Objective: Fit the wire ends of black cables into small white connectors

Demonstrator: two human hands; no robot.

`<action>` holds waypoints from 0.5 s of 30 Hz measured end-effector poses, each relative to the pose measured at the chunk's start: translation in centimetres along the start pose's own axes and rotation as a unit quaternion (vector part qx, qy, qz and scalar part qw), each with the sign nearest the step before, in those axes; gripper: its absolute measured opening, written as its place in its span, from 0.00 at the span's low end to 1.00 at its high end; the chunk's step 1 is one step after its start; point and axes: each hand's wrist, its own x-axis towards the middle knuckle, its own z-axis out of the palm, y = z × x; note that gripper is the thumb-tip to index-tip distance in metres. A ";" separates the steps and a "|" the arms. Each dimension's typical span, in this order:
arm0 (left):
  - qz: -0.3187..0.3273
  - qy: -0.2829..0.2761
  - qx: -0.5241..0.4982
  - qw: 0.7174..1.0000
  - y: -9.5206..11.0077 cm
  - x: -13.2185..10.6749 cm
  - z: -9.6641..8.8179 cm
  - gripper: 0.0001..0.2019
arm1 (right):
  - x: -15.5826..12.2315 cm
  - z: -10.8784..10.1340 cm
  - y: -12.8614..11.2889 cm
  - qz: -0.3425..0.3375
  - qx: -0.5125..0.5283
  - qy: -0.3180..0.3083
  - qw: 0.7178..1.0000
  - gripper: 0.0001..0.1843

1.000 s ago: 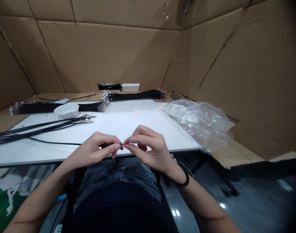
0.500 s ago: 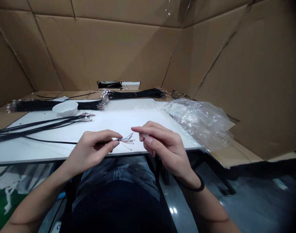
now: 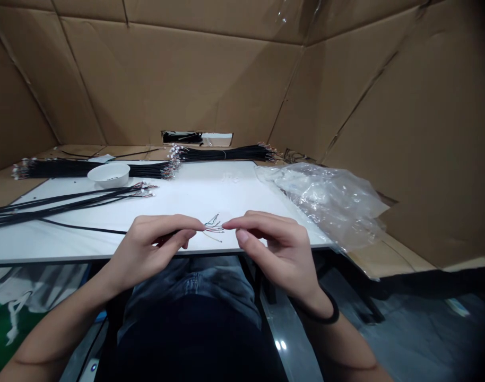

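Observation:
My left hand (image 3: 158, 239) pinches a black cable (image 3: 83, 228) near its end, thumb and index finger closed round it. Thin coloured wires (image 3: 214, 229) fan out past the fingertips, with small terminals at their tips. Facing them is my right hand (image 3: 276, 246), its index fingertip touching or almost touching the wire ends. Its thumb and other fingers are curled in. The small white connector seen in this hand a moment ago is now mostly hidden behind the fingers.
A white bowl (image 3: 108, 175) stands at the left among bundles of black cables (image 3: 67, 201). Another tied cable bundle (image 3: 222, 154) lies at the back of the white board (image 3: 202, 185). Clear plastic bags (image 3: 330, 199) cover the right side. Cardboard walls (image 3: 187, 79) surround the table.
My right hand has turned, bringing its index fingertip to the wire ends, and the white connector has gone out of sight. My left hand has shifted slightly right along with the cable.

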 end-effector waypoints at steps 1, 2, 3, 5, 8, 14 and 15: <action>0.007 0.003 0.001 1.000 0.0 0.0 0.0 0.10 | 0.0 0.0 0.0 0.004 -0.002 0.002 1.000 0.10; 0.010 0.006 0.001 1.000 0.0 0.0 0.0 0.11 | 0.0 0.0 0.0 0.007 -0.003 0.005 1.000 0.10; 0.012 0.008 0.001 1.000 0.0 0.0 0.0 0.11 | -0.1 0.0 0.0 0.008 -0.003 0.008 1.000 0.10; 0.013 0.009 0.000 1.000 0.0 -0.1 0.0 0.12 | -0.1 -0.1 0.0 0.006 -0.002 0.012 1.000 0.10; 0.013 0.007 0.000 1.000 0.1 -0.1 -0.1 0.13 | -0.2 -0.2 0.1 0.000 0.001 0.005 1.000 0.10; 0.016 0.005 -0.005 1.000 0.1 -0.2 -0.1 0.15 | -0.3 -0.3 0.0 -0.003 0.000 0.008 1.000 0.09; 0.017 0.005 -0.008 1.000 0.1 -0.2 -0.1 0.15 | -0.3 -0.3 0.0 -0.003 0.000 0.008 1.000 0.09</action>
